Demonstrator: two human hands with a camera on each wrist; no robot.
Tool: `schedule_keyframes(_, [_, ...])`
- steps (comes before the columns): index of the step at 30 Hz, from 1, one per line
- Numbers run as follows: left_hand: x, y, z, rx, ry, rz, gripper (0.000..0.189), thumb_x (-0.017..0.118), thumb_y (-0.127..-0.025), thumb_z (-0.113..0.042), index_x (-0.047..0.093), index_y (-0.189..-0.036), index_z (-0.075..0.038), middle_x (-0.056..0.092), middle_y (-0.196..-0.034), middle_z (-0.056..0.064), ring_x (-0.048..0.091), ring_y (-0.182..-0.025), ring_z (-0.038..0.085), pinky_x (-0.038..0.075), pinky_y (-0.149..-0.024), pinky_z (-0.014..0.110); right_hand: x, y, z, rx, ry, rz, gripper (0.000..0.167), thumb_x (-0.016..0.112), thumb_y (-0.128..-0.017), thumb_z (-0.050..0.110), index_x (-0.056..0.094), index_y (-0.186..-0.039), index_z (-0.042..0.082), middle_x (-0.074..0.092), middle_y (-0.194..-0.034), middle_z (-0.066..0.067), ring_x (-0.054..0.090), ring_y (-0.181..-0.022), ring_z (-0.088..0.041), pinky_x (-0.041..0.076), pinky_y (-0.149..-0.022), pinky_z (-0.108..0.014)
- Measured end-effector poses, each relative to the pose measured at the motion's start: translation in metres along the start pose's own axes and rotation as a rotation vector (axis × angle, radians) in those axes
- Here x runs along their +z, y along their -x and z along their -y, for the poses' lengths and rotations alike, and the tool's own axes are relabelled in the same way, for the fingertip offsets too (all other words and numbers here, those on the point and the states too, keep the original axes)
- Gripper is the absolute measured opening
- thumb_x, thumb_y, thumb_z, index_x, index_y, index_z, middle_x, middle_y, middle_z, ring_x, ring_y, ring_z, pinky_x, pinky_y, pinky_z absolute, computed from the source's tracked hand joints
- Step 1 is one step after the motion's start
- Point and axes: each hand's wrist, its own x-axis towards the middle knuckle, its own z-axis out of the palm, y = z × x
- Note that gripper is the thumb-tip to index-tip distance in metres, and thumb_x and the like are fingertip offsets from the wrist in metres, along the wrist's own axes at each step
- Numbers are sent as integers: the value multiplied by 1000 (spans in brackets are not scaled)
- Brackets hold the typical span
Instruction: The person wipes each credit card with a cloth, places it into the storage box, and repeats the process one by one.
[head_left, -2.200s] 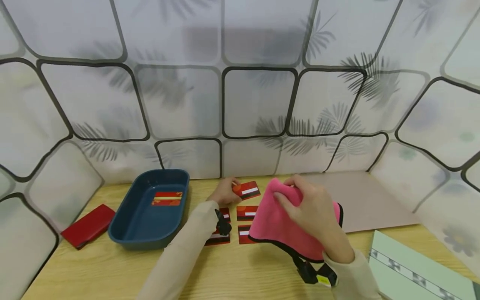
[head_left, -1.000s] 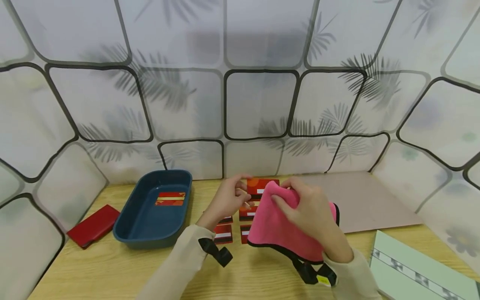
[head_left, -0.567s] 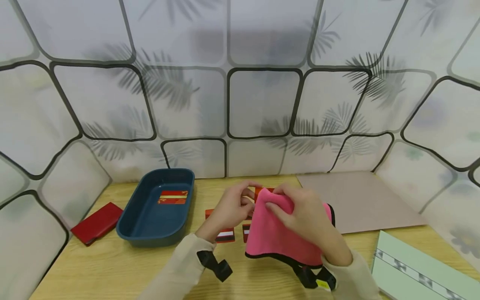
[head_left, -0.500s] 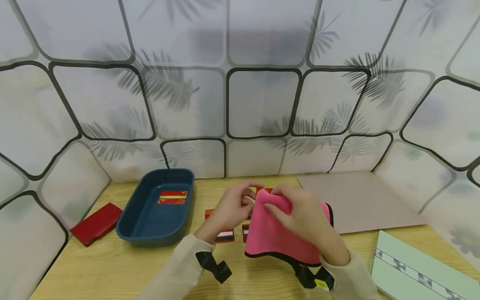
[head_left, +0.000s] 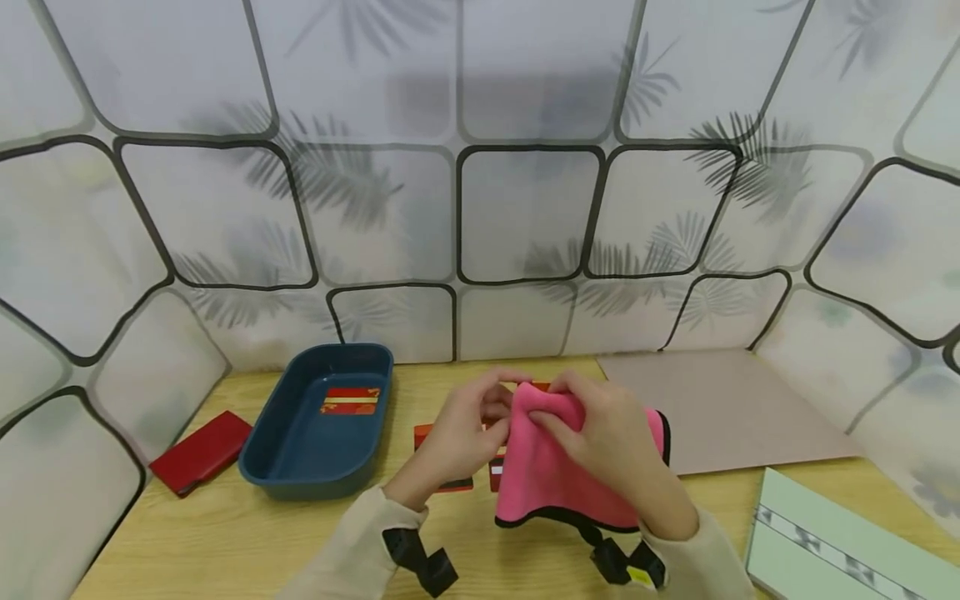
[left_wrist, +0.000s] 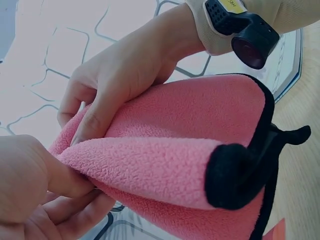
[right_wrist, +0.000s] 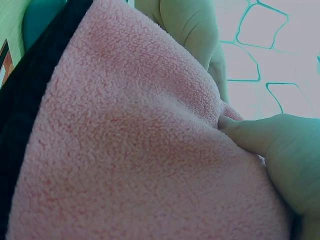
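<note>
A pink fleecy cloth [head_left: 566,487] with black edging hangs bunched above the table. My right hand [head_left: 618,442] grips its upper part, the thumb pressed into a fold. At the cloth's left edge, my left hand [head_left: 463,432] pinches the material between thumb and fingers. The left wrist view has the left hand [left_wrist: 30,185] at lower left and the right hand [left_wrist: 125,70] above, both on the cloth [left_wrist: 145,165]. Red cards lie under and behind the hands, such as one card [head_left: 497,473] partly covered by the cloth; others are mostly hidden.
On the left, a dark blue tray [head_left: 258,467] holds a red and gold card [head_left: 351,401]. A red wallet-like folder [head_left: 201,452] lies beside it. At the right are a pinkish-grey board [head_left: 735,408] and a pale green box or book [head_left: 847,537]. Patterned fabric walls enclose the table.
The left hand has let go of a red card at the back, which now lies behind the cloth, and has moved right onto the cloth's edge. The right hand still grips the cloth.
</note>
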Motion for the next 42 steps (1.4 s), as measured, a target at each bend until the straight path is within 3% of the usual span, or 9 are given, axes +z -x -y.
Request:
schedule_keyframes(9, [-5,6,4,-36,60,-45,43,53,-86,13,54,-125,-7,66,-92,15,68,-73,16,57,-68,24,-1,-3,1,65,-12,27,31,87,-68,20,61,-85,12,60,-65,3,43,-52,-4,35,-48,-19])
schedule_keyframes(13, [-6,8,5,-13,72,-61,43,55,-84,15,54,-122,-3,63,-88,17,68,-71,21,57,-69,25,-4,-2,-1,107,-3,45,31,87,-69,20,62,-85,12,58,-63,4,40,-52,-3,34,-48,-19])
schedule_keyframes(17, [-9,9,7,2,62,-67,42,58,-83,14,54,-121,-2,59,-83,16,65,-67,19,55,-65,23,-10,-1,-6,156,17,60,31,87,-69,21,62,-87,13,49,-58,8,34,-50,-4,30,-45,-19])
schedule_keyframes(23, [-13,13,5,-59,100,-116,44,59,-81,14,54,-121,-2,59,-81,16,64,-63,22,56,-64,24,-15,-2,-19,184,9,50,28,84,-73,16,62,-89,13,48,-57,6,31,-47,-4,28,-44,-21])
schedule_keyframes(27, [-16,16,3,-144,140,-172,44,57,-80,13,54,-122,-3,61,-82,17,66,-63,25,58,-64,28,-16,-2,-28,184,41,7,24,82,-74,13,63,-89,12,61,-63,-1,41,-49,-8,32,-46,-25])
schedule_keyframes(31, [-17,17,4,-186,121,-216,44,57,-81,13,55,-121,-3,62,-82,17,66,-62,26,58,-61,31,-23,-2,-35,173,70,-26,22,81,-73,12,66,-88,11,67,-70,-6,51,-55,-13,37,-49,-29])
schedule_keyframes(37, [-15,15,10,-223,113,-266,46,58,-82,13,53,-124,-5,62,-85,17,67,-64,33,58,-58,37,-39,-2,-39,119,-7,72,23,84,-70,12,69,-87,17,64,-72,6,48,-62,-6,39,-54,-20])
schedule_keyframes(42, [-7,12,12,-222,154,-232,45,57,-83,15,51,-124,-1,60,-87,19,65,-66,32,59,-61,34,-40,-2,-38,74,-70,128,26,87,-67,16,69,-85,20,61,-72,13,49,-65,-4,39,-59,-14])
